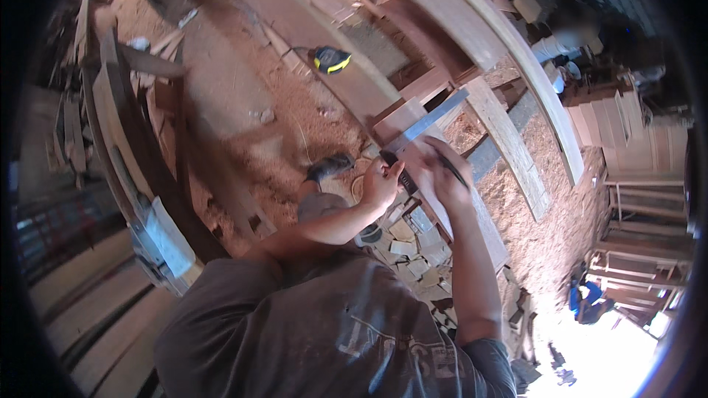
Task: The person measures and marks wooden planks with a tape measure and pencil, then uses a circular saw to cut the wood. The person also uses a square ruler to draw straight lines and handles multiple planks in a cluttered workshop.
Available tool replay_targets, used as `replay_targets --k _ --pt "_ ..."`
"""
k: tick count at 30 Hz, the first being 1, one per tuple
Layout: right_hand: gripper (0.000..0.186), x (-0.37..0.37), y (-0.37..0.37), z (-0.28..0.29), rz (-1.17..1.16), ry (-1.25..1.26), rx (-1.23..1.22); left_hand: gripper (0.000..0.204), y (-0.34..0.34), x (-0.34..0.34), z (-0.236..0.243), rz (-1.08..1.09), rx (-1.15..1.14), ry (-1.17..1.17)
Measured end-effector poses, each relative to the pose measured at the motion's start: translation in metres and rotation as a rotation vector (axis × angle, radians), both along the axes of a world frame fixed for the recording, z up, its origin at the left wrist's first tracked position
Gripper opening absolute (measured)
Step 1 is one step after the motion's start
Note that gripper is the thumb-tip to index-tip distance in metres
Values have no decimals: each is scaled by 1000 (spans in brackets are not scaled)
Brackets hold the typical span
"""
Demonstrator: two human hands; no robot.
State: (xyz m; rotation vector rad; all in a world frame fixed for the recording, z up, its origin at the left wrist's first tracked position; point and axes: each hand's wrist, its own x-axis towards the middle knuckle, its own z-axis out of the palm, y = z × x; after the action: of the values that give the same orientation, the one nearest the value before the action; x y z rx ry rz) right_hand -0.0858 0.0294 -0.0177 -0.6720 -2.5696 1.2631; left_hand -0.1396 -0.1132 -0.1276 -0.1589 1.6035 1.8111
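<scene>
My left hand [383, 183] is closed around the dark stock of a try square, pressing it to the near edge of a reddish wooden board [428, 158]. The square's metal blade [435, 116] lies across the board's face, pointing away to the right. In my right hand [447, 177], resting on the board just right of the stock, is a slim dark pencil [451, 169]. Its tip is hidden by my fingers.
A black and yellow tape measure [330, 60] lies on a long plank [295, 29] ahead. Wood offcuts [413, 243] are heaped below the board. Long boards [509, 151] extend at right, with sawdust underneath. Dark timbers [125, 125] stand at left. A person in blue [586, 301] is far right.
</scene>
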Motion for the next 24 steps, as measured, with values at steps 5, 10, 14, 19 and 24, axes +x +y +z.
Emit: replay_targets --k 5,10,14,19,24 --pt "78 168 45 -47 -135 -251 385 18 -38 -6 22 -488 -43 314" --pt "101 231 34 -30 -188 -450 260 20 -33 13 55 -869 86 277" --pt "119 232 13 -13 -84 -637 375 14 -12 19 77 -992 190 466" --pt "120 321 -91 -12 -681 -260 397 13 28 44 134 -1013 379 146" --pt "126 367 -202 -45 -1549 -141 8 15 56 85 166 -1128 482 159"
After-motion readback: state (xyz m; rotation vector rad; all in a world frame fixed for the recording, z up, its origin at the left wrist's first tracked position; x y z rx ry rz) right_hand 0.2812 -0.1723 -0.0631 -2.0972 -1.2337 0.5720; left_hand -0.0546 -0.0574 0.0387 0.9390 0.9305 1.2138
